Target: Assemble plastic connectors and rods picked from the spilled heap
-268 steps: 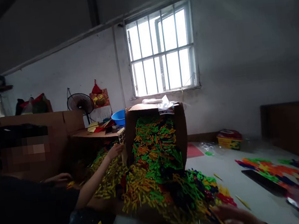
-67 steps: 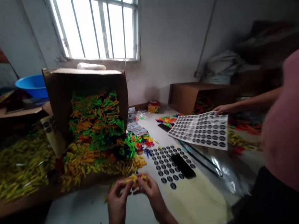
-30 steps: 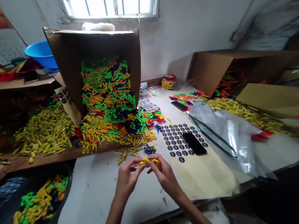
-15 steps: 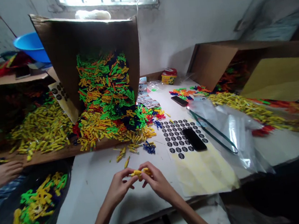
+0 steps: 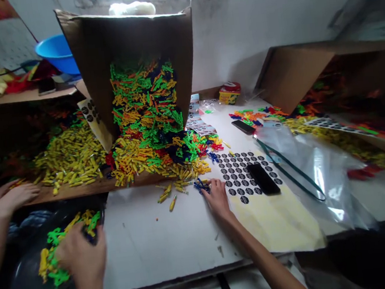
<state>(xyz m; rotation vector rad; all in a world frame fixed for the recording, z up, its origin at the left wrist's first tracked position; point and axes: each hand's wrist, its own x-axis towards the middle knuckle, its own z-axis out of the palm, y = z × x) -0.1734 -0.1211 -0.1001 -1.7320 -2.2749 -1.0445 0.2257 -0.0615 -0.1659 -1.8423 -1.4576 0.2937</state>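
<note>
My right hand (image 5: 216, 196) reaches onto the white table, its fingertips at a small cluster of dark blue plastic pieces (image 5: 200, 185); the fingers are bent around its edge. Over the black basin (image 5: 30, 279) at the lower left is my left hand (image 5: 83, 252), blurred by motion, and whether it holds anything cannot be made out. Green and yellow pieces (image 5: 55, 236) lie in the basin beside and beneath it. Several yellow pen-like pieces (image 5: 173, 203) are scattered on the table left of my right hand.
An upright cardboard box (image 5: 182, 57) spills coloured pieces at the back. Right of centre, a black phone (image 5: 264, 179) rests on a sticker sheet (image 5: 274, 223), near a green strap (image 5: 291, 170) and plastic bags (image 5: 340, 192). Another person's hands (image 5: 19, 194) are at the far left.
My hands have parted: the left moved left over the basin, the right moved up and right to the blue pieces. The yellow piece between them is no longer there. The view has shifted slightly.
</note>
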